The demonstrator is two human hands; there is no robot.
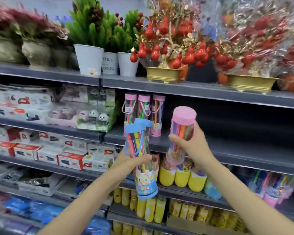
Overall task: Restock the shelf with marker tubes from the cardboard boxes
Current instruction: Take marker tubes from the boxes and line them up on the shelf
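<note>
My left hand (131, 162) grips one marker tube (141, 160) near me, tilted, and my right hand (193, 148) holds a second tube (182, 131) just right of it, both in front of the middle shelf (244, 160). Three tubes (143, 112) stand far back on that shelf's left end. Boxed goods (41, 106) lie to their left. Potted plants (100, 53) sit on the top shelf (193, 89) above, more tubes (182, 177) on the shelf below

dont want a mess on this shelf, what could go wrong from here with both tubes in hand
The blue-capped tube is tilted and held only around its middle by the left hand, so it might slip. Setting the pink-capped tube, gripped by the right hand, beside the three standing pink tubes could topple them.
</note>
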